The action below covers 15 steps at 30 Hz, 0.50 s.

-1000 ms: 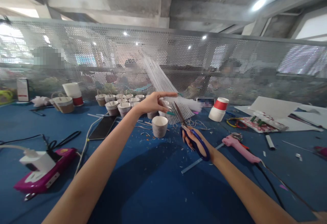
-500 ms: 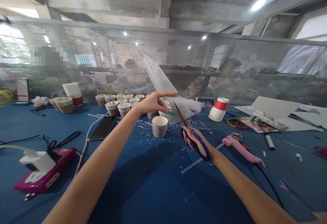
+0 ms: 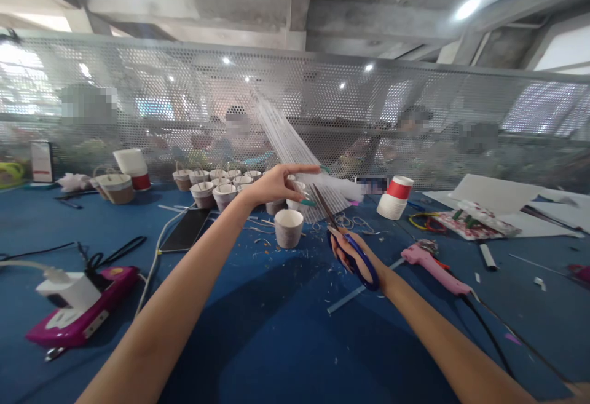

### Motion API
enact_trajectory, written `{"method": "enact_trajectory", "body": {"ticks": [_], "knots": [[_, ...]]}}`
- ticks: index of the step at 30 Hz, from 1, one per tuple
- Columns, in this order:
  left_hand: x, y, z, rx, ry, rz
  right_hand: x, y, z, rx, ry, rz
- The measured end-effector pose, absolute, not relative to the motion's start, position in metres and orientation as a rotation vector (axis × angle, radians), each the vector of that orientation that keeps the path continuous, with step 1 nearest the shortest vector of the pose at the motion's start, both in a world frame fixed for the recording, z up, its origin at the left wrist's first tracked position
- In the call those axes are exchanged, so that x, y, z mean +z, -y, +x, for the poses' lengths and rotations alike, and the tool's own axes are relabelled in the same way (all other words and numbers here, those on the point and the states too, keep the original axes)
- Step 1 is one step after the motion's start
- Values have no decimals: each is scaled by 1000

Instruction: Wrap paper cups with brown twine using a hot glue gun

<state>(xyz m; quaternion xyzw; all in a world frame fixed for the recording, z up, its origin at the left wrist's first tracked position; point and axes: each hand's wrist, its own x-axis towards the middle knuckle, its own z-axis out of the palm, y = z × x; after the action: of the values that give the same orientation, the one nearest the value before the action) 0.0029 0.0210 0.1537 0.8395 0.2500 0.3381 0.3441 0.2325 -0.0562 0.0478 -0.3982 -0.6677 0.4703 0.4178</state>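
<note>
My left hand (image 3: 275,184) reaches forward over the blue table, index finger stretched out, the other fingers curled round a bundle of thin clear sticks (image 3: 288,139) that slants up and to the left. My right hand (image 3: 346,251) is closed in the blue handles of a pair of scissors (image 3: 343,237); the blades point up-left toward the lower end of the bundle. A small white paper cup (image 3: 288,227) stands on the table just below my left hand.
Several small cup baskets (image 3: 216,184) stand behind. A pink glue gun (image 3: 433,267) with its cable lies to the right, a pink device with a white charger (image 3: 76,305) and a phone (image 3: 185,230) to the left. Red-and-white cups (image 3: 394,197) and a perforated metal screen (image 3: 415,121) stand beyond, people behind it.
</note>
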Motion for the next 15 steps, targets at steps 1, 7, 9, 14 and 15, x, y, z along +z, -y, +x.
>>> {"method": "enact_trajectory", "body": {"ticks": [1, 7, 9, 14, 15], "knots": [[154, -21, 3, 881, -649, 2181, 48, 56, 232, 1177, 1675, -1003], [155, -19, 4, 876, -668, 2202, 48, 55, 233, 1163, 1684, -1023], [155, -20, 4, 872, -670, 2202, 47, 55, 233, 1160, 1689, -1021], [154, -21, 3, 878, -643, 2196, 47, 56, 234, 1141, 1689, -1015], [154, -21, 3, 879, -643, 2194, 48, 57, 233, 1139, 1688, -1015]]}}
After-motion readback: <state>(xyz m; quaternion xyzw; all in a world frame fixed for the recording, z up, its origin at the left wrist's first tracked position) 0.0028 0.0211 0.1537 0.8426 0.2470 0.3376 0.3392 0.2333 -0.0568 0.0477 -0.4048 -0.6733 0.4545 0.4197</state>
